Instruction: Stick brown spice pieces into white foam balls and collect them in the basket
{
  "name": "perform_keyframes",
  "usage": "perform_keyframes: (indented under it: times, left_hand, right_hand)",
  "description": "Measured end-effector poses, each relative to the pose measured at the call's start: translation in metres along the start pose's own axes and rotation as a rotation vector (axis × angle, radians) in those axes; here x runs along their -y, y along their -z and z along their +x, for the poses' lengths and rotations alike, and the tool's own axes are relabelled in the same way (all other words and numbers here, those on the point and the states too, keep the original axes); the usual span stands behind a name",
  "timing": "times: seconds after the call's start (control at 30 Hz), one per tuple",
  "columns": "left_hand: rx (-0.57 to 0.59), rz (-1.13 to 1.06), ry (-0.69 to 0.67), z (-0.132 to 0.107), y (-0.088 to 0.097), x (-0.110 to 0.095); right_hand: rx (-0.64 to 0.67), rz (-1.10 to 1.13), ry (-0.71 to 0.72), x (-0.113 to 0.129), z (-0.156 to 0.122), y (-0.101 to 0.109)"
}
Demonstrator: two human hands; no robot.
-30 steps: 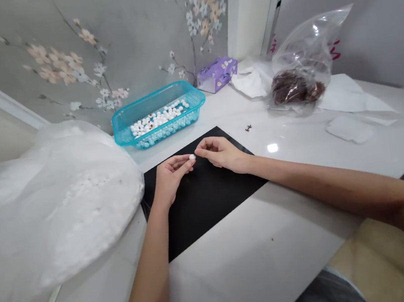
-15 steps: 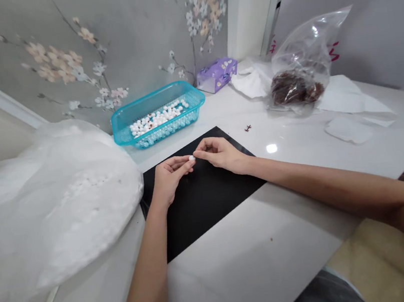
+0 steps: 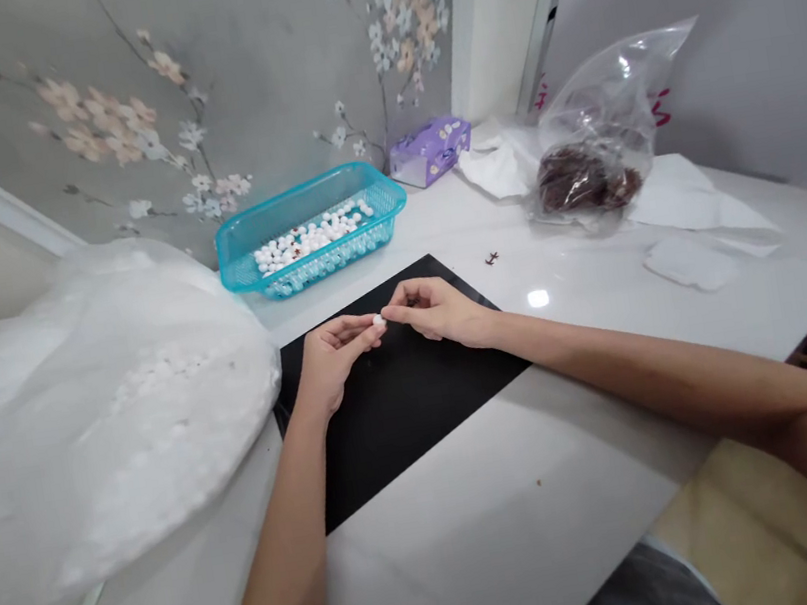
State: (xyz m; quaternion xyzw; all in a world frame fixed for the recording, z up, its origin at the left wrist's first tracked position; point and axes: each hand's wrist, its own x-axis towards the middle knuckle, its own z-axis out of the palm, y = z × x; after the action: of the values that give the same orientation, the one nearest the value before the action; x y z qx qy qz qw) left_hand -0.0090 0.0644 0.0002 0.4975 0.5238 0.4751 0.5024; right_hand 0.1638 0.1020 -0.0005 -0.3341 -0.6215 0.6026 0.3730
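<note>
Above a black mat (image 3: 385, 437), my left hand (image 3: 335, 353) pinches a small white ball (image 3: 379, 320) between thumb and fingers. My right hand (image 3: 439, 312) meets it from the other side, its thumb and forefinger pressed together at the ball. Whether those right fingertips hold some small piece is too small to make out. Behind my hands stands a blue plastic basket (image 3: 234, 257) with several white balls (image 3: 289, 249) inside, a few with reddish-brown bits among them. Small dark brown pieces (image 3: 492, 258) lie on the table right of the mat.
A large translucent bag (image 3: 165, 429) of white balls fills the left side. At the back are a purple tissue pack (image 3: 430, 151) and a clear bag of brown pieces (image 3: 574, 181). White paper (image 3: 693, 261) lies on the white table (image 3: 442, 560) at the right.
The whole view has shifted slightly. My hands stay together at the white ball, with only a small movement of the fingers.
</note>
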Motion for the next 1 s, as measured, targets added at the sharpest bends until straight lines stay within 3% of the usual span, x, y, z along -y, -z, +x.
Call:
perform_keyframes:
  times: [0.53, 0.7, 1.0]
  left_hand:
    - [0.049, 0.005, -0.012, 0.0, 0.004, 0.001]
    - [0.002, -0.007, -0.008, 0.001, 0.001, -0.001]
    - [-0.001, 0.011, -0.021, 0.0, -0.003, -0.002]
  right_hand:
    - [0.065, -0.065, -0.022, -0.001, 0.002, 0.001]
    - [0.071, -0.102, -0.039, 0.0, 0.003, 0.003]
    - [0.299, 0.216, -0.208, 0.007, 0.003, 0.013]
